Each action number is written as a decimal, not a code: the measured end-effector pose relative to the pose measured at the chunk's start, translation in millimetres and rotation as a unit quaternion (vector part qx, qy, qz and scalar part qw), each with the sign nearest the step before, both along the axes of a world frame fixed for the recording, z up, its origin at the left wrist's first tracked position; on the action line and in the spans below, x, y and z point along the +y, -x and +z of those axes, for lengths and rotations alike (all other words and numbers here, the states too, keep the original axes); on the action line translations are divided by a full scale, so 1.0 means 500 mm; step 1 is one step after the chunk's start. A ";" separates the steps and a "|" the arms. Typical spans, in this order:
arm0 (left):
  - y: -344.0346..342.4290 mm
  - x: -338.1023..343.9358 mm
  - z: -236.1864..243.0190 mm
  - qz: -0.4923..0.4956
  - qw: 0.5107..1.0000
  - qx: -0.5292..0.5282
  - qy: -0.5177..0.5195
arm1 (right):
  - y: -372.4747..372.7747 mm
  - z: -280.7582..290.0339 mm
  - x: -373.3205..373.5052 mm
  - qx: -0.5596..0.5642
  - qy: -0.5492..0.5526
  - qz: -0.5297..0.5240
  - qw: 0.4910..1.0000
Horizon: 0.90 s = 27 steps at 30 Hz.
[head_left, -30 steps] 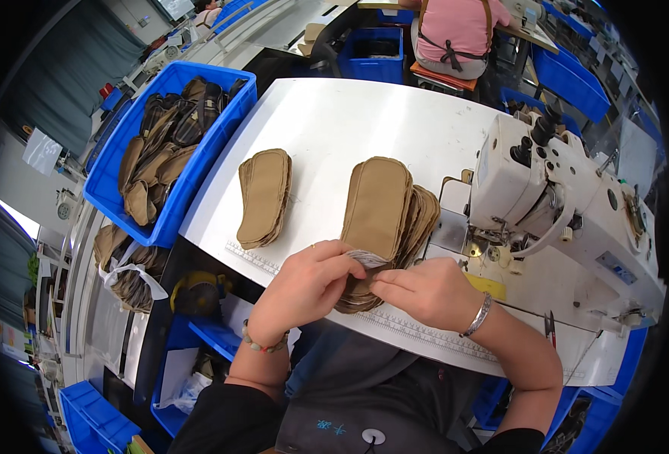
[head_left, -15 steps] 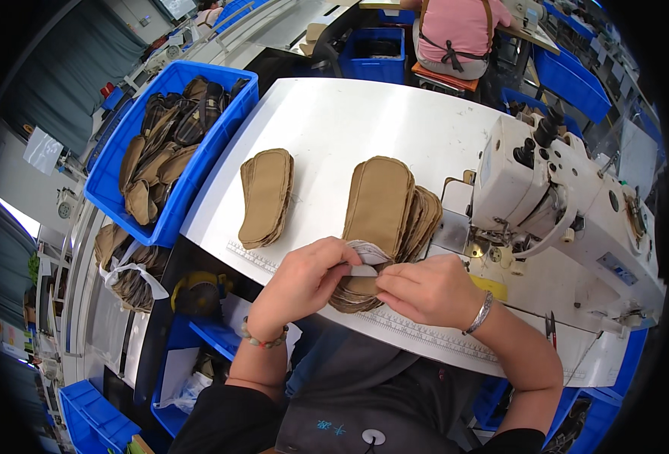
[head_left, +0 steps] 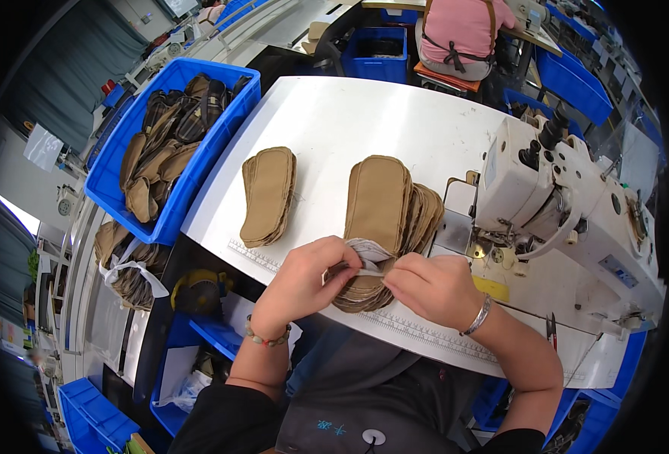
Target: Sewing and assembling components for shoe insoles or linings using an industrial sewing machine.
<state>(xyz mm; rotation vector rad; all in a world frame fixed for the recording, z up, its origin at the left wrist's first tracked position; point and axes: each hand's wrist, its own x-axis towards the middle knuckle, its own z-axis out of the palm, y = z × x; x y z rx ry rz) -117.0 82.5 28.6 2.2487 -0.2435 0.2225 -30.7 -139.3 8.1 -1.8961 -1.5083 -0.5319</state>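
My left hand [head_left: 310, 277] and my right hand [head_left: 434, 286] meet near the table's front edge. Thumbs and fingertips pinch both sides of a brown fabric piece [head_left: 370, 253], whose pale inner face shows between them. Its far end merges with what lies behind, so I cannot tell where it stops. Below my fingers is the near end of a stack of brown pieces [head_left: 364, 295]. Just beyond lies a pile of long, round-ended brown fabric pieces [head_left: 376, 200], with more fanned out at its right. A smaller pile [head_left: 268, 198] rests to the left.
At the right stands a white sewing machine [head_left: 531, 189]. A blue bin [head_left: 198, 178] of brown and plaid fabric parts adjoins the table's left side. Scissors [head_left: 551, 331] lie by the right front edge; a ruler strip [head_left: 425, 337] runs along the front. Someone in pink [head_left: 459, 34] sits ahead.
Both hands have shifted slightly, the right one a little further right. The pale inner face between them is spread wider, and the white strip at my fingertips has changed shape.
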 end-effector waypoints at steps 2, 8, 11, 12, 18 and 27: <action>-0.002 0.001 -0.006 0.023 0.998 -0.010 0.053 | -0.002 -0.001 -0.004 -0.011 0.016 0.010 1.000; 0.000 0.014 0.010 -0.056 0.998 0.005 -0.040 | -0.009 0.002 -0.009 -0.024 0.073 0.041 0.996; -0.001 0.004 0.015 -0.040 0.998 0.024 -0.036 | -0.011 0.002 -0.007 -0.030 0.086 0.051 0.995; -0.001 -0.001 0.015 -0.045 0.999 -0.002 -0.016 | -0.011 0.003 -0.007 -0.037 0.093 0.048 0.994; -0.003 0.001 0.011 -0.054 0.997 -0.041 -0.034 | 0.002 -0.012 0.002 0.006 0.068 0.014 0.998; -0.004 0.008 -0.006 -0.017 0.999 -0.032 -0.012 | -0.008 0.004 -0.008 -0.014 0.080 0.067 0.994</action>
